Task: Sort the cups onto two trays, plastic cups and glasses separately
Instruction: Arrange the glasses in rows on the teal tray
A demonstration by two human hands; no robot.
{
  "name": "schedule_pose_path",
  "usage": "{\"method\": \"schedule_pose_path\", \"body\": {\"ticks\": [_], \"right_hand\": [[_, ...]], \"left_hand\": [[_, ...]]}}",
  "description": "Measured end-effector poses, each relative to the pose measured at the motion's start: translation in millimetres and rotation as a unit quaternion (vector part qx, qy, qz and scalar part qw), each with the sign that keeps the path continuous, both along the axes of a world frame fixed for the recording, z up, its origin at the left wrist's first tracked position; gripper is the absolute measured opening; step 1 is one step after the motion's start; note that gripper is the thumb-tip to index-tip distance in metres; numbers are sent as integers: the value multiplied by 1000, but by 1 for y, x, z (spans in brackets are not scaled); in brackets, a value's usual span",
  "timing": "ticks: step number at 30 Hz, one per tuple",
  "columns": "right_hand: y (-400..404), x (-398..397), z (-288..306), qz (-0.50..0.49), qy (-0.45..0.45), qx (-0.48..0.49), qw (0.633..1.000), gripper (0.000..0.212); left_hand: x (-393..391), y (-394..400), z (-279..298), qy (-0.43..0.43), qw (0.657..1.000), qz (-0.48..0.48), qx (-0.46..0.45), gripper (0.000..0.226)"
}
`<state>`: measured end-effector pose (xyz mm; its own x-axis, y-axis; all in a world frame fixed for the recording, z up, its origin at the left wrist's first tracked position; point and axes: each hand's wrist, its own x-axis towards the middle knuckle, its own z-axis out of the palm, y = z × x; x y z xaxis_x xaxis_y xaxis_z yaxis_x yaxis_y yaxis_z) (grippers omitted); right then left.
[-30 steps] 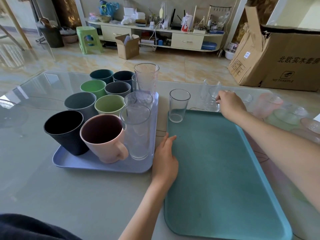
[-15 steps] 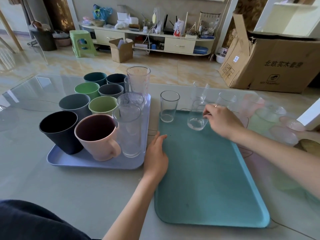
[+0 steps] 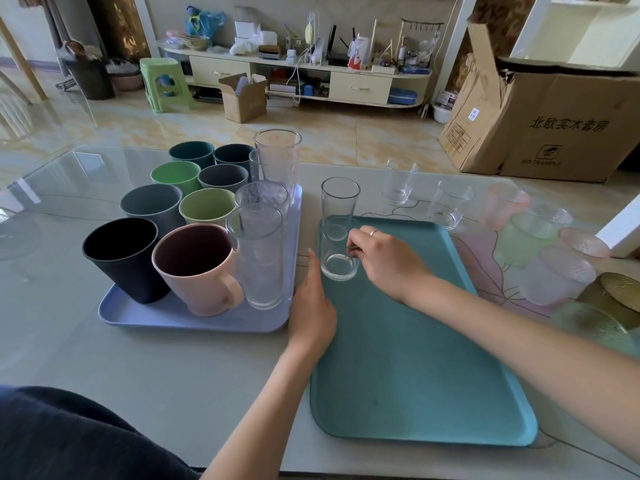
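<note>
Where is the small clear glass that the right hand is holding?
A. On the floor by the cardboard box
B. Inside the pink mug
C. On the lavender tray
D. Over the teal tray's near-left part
D: the right hand grips the glass at the teal tray, beside the left hand.

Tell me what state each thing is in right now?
Right hand: pinching a small glass.
Small glass: upright, on the teal tray.
Left hand: open, resting at the teal tray's edge.
Tall glass: upright, empty.
Pink mug: upright on the blue tray.
</note>
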<state>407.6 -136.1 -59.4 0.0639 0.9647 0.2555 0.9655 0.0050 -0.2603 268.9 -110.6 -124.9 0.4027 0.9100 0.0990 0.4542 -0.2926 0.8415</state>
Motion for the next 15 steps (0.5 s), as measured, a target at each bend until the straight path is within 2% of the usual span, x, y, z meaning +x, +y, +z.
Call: {"method": "schedule_pose_path", "body": {"ticks": [9, 12, 15], "right_hand": [[5, 3, 1, -4, 56, 1, 998, 8], [4, 10, 14, -12, 27, -16, 999, 15], [-1, 24, 30, -31, 8, 10, 999, 22]], "left_hand": [[0, 1, -2, -2, 1000, -8, 11, 77], [0, 1, -2, -8, 1000, -13, 11, 78], [0, 1, -2, -10, 1000, -11, 6, 78]]}}
